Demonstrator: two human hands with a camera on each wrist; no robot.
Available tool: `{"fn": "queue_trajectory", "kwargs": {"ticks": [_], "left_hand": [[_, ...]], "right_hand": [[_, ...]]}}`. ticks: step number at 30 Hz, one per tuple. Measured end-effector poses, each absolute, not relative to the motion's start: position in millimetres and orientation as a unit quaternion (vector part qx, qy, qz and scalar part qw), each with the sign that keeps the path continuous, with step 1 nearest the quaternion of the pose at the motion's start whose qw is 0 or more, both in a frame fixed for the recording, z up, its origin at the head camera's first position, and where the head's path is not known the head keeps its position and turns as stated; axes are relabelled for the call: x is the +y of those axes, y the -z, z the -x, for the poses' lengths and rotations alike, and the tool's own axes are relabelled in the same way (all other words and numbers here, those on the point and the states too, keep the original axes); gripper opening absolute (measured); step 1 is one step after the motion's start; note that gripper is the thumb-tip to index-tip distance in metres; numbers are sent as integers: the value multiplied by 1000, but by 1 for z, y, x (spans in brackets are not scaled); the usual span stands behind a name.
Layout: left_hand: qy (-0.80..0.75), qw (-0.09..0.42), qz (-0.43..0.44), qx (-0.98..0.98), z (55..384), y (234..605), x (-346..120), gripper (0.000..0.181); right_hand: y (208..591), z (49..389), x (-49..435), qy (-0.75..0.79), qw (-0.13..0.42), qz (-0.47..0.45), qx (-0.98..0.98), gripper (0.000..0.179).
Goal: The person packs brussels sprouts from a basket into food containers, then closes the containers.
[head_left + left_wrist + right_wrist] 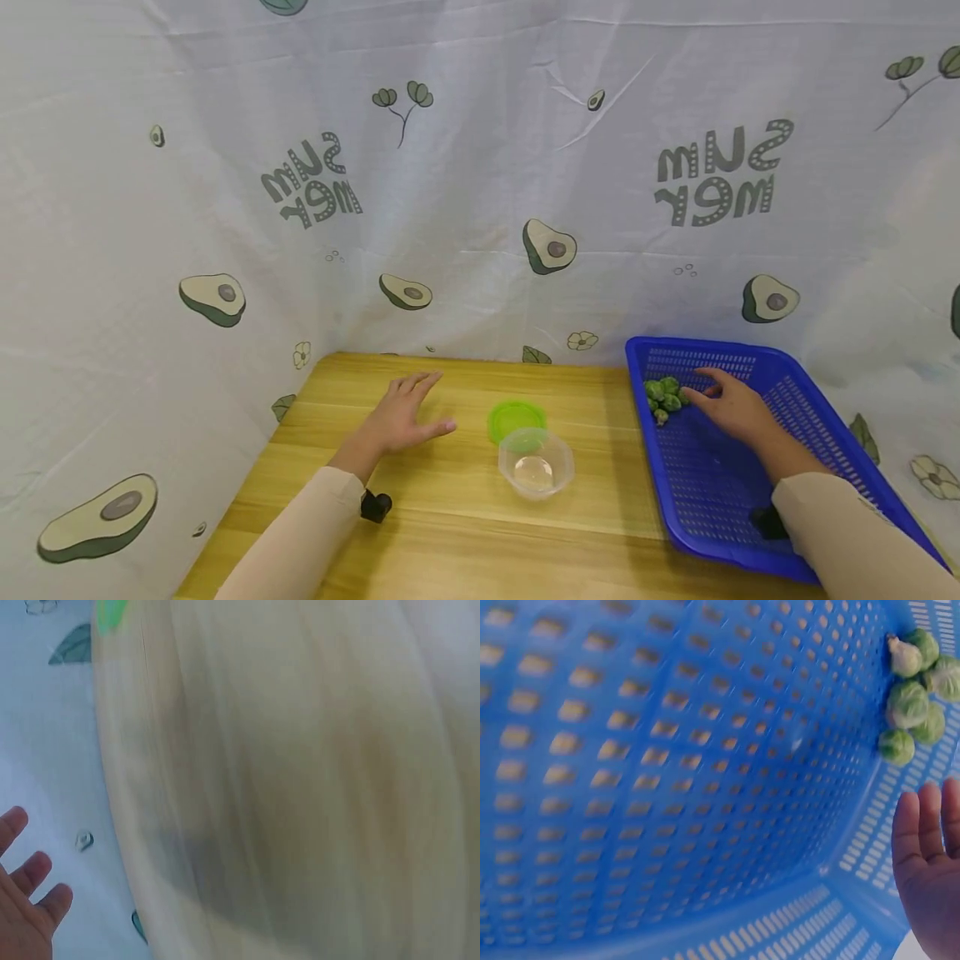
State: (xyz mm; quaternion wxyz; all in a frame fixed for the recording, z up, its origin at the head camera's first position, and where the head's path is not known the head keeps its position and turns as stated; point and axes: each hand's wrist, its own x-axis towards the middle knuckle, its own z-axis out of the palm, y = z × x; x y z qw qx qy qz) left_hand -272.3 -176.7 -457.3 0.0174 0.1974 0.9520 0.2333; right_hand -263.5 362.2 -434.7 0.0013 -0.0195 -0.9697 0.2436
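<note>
My right hand hovers inside the blue plastic basket, its fingers extended beside a small heap of Brussels sprouts. In the right wrist view, the sprouts lie against the basket wall, apart from the fingers. Over the left part of the wooden table, my left hand is spread and holds nothing. To its right stands a clear plastic bowl, partly overlapping a green lid from the head view. The left wrist view shows the left fingers apart, above the table edge.
A white cloth printed with avocados hangs behind and to the left of the wooden table. The basket's raised rim borders the right side. A black wrist device shows beside the left sleeve.
</note>
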Motion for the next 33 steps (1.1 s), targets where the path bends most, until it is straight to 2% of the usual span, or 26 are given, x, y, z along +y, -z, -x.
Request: {"fn": "queue_trajectory", "kwargs": {"ticks": [10, 22, 28, 33], "left_hand": [[-350, 68, -243, 902, 248, 476, -126, 91], [-485, 131, -255, 826, 222, 495, -77, 108], [-513, 128, -249, 811, 220, 506, -67, 121], [-514, 102, -215, 824, 215, 516, -57, 131]], "right_hand": [[445, 281, 344, -265, -52, 2, -963, 71], [459, 286, 335, -282, -46, 7, -958, 65], [462, 290, 333, -283, -42, 9, -958, 63], [465, 292, 332, -281, -41, 17, -959, 63]]}}
